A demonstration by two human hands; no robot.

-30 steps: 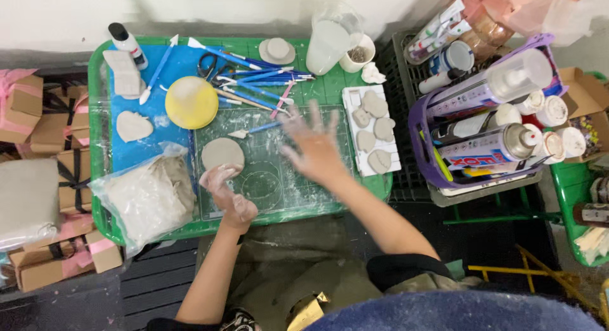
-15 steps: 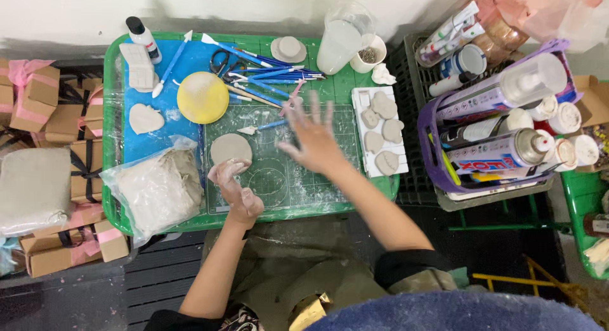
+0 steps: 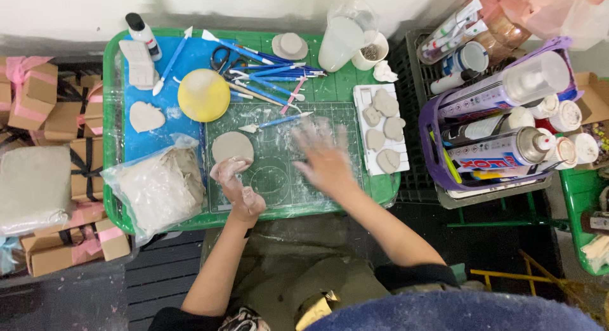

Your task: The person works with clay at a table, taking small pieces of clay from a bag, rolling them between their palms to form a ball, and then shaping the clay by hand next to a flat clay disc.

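Note:
My left hand (image 3: 238, 188), dusted with clay, is curled around a small pale clay piece at the near left part of the clear cutting mat (image 3: 279, 178). Its fingertips touch the near edge of a flat round clay disc (image 3: 232, 145). My right hand (image 3: 325, 158) is spread open, palm down and motion-blurred, over the right half of the mat and holds nothing. A blue-handled tool (image 3: 279, 122) lies just beyond it. The mat lies on a green tray table (image 3: 380, 191).
A plastic bag of clay (image 3: 158, 188), a yellow dome (image 3: 203, 95) and a heart-shaped clay piece (image 3: 146, 116) are at the left. Blue tools (image 3: 273, 71) and scissors (image 3: 222, 55) lie behind. A white tray of clay shapes (image 3: 380, 128) and a purple basket of spray cans (image 3: 501, 134) are at the right.
My right hand has slid a little toward me and to the right across the mat, still spread flat. My left hand stays by the clay disc.

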